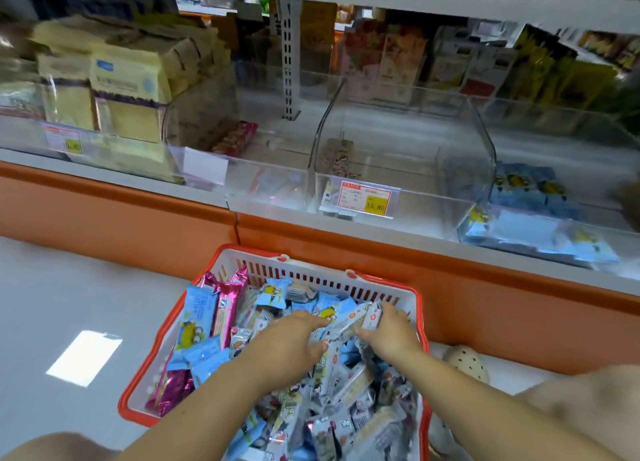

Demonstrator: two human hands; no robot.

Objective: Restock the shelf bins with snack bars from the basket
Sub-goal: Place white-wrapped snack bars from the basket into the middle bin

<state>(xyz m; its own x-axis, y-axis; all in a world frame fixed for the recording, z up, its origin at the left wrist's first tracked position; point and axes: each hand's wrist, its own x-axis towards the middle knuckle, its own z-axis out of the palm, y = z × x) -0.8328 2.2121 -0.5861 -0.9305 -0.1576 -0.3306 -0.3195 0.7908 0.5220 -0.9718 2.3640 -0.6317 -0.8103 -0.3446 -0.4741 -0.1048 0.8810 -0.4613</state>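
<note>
A red-rimmed white basket (301, 270) stands on the floor in front of the shelf, heaped with snack bars (349, 398) in blue, pink and grey-white wrappers. My left hand (287, 342) lies flat on the pile near its middle, fingers stretched toward the far side. My right hand (389, 329) grips a few grey-white bars (353, 320) at the basket's far right corner. Above, clear shelf bins (398, 197) hold little: a few grey-white bars (337, 159) in the middle bin, pink bars (235, 138) in the bin to its left, blue packets (526, 186) in the right one.
An orange kick panel (485, 304) runs under the shelf edge. Tan packets (117, 89) fill the bins at the left. A price tag (365, 197) hangs on the middle bin's front. A perforated shoe (465, 362) shows right of the basket. Grey floor (69, 304) spreads to the left.
</note>
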